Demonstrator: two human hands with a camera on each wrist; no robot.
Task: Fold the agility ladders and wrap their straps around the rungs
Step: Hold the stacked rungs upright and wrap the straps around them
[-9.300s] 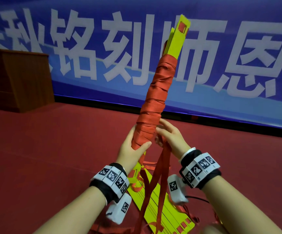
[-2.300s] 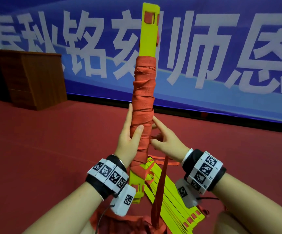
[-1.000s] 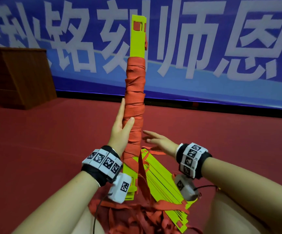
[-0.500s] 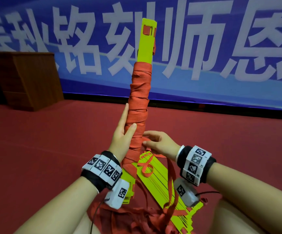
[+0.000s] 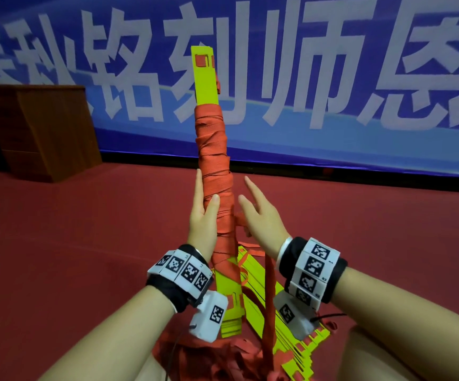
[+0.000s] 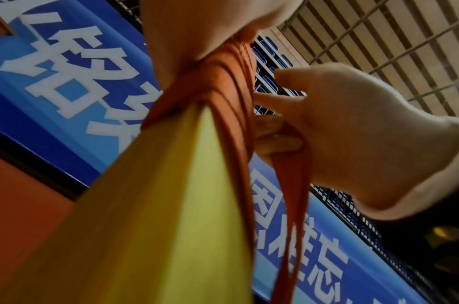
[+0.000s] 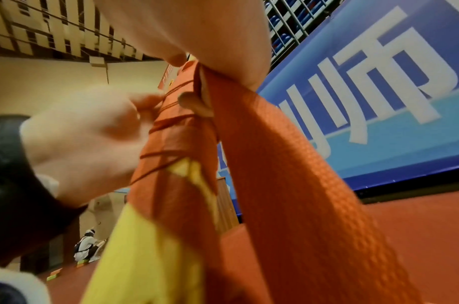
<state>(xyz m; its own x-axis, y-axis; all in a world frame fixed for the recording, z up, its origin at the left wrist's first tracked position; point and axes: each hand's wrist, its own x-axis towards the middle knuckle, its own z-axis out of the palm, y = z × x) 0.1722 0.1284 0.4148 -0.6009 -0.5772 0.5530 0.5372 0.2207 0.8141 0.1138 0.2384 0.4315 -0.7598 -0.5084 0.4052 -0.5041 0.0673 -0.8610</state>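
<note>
Nearest the viewer, a heap of loose red webbing (image 5: 217, 361) lies on the red floor (image 5: 71, 243) between the forearms, beside a second stack of yellow rungs (image 5: 266, 292) lying flat. Above it, the left hand (image 5: 203, 218) grasps the bundle of folded yellow rungs (image 5: 205, 78), held nearly upright, thumb across the front of the red strap wrapping (image 5: 214, 160) and fingers behind. Just right of the bundle, the right hand (image 5: 261, 218) pinches the free strap (image 5: 269, 298) with its lower fingers, index and middle fingers extended; the strap hangs taut from this hand to the heap. The wrapping covers the bundle's middle, leaving the yellow top and lower end bare. Behind stand a wooden cabinet (image 5: 44, 133) at left and a blue banner (image 5: 332, 78) with white characters
</note>
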